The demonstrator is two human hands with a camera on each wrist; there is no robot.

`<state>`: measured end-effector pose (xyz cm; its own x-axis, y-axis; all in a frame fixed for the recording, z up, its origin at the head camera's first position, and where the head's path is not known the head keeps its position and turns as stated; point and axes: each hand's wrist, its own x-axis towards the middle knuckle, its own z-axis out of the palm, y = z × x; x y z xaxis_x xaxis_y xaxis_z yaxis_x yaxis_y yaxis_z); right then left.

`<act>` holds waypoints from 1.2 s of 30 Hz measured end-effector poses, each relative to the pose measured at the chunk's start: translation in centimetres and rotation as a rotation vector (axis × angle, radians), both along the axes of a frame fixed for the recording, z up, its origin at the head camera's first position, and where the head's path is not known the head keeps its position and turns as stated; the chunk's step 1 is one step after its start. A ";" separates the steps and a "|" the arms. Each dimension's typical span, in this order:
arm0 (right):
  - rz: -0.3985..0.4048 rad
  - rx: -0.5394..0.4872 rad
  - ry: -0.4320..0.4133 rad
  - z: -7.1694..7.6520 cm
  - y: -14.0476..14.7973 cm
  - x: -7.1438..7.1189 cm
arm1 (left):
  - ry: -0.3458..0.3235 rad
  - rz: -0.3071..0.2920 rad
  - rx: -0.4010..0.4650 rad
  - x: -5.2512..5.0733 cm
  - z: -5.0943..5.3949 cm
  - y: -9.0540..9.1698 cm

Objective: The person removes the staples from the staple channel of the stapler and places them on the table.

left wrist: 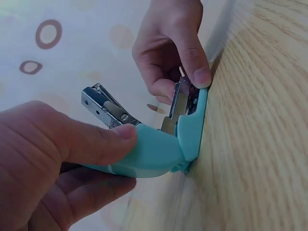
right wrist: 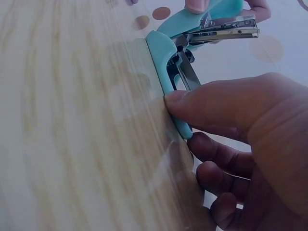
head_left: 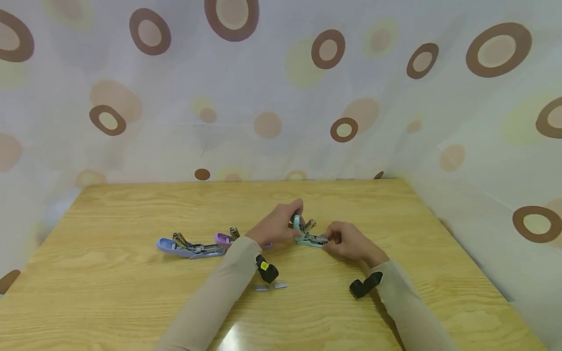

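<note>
A teal stapler (head_left: 312, 242) stands opened up on the wooden table, its metal magazine (left wrist: 103, 107) raised apart from the base. My left hand (head_left: 277, 225) grips the upper teal cover (left wrist: 149, 151), thumb on one side and fingers on the other. At the far end of the base (right wrist: 161, 55), my right hand (head_left: 351, 242) pinches with thumb and forefinger. A small pale tip shows by the right fingers in the left wrist view; what it is I cannot tell. Left of the hands lie an opened blue stapler (head_left: 177, 249) and a purple stapler (head_left: 223, 239), the latter partly behind my left hand.
Two short staple strips (head_left: 262, 288) lie on the table (head_left: 110, 302) nearer to me, beside the left wrist camera. A patterned cloth (head_left: 272, 87) hangs behind the table and along its right side.
</note>
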<state>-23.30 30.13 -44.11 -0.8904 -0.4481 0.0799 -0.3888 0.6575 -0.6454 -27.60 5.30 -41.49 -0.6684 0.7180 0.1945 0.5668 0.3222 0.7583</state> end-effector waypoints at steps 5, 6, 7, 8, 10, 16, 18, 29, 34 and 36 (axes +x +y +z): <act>0.019 -0.006 -0.008 0.3 -0.2 -0.3 | 0.023 0.049 -0.077 -0.2 0.3 -0.9; 0.016 -0.003 -0.013 0.4 -0.2 -0.4 | 0.030 0.060 -0.095 -0.2 0.4 -1.0; 0.021 0.001 -0.014 0.5 -0.2 -0.4 | 0.037 0.076 -0.121 -0.1 0.5 -1.2; 0.023 0.005 -0.015 0.6 -0.2 -0.5 | 0.039 0.091 -0.140 -0.2 0.5 -1.3; 0.023 0.015 -0.016 0.8 -0.1 -0.6 | 0.038 0.114 -0.178 -0.2 0.6 -1.3; 0.031 0.029 -0.030 1.1 0.0 -0.8 | 0.021 0.133 -0.229 -0.2 0.3 -1.1; 0.034 0.039 -0.022 1.1 -0.1 -0.8 | 0.018 0.133 -0.241 0.0 0.4 -1.0; 0.150 0.037 0.193 0.7 -0.9 -0.7 | 0.018 0.103 -0.275 0.4 0.5 -1.0; 0.186 0.059 0.188 0.3 -1.7 -0.7 | 0.041 0.096 -0.286 0.5 0.4 -1.2; 0.195 0.079 0.183 0.4 -1.8 -0.8 | 0.044 0.101 -0.289 0.5 0.5 -1.2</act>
<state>-24.10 28.29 -43.70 -0.7603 -0.6212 0.1897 -0.6189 0.6041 -0.5021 -27.06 4.15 -41.00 -0.7343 0.6784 0.0225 0.5516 0.5771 0.6022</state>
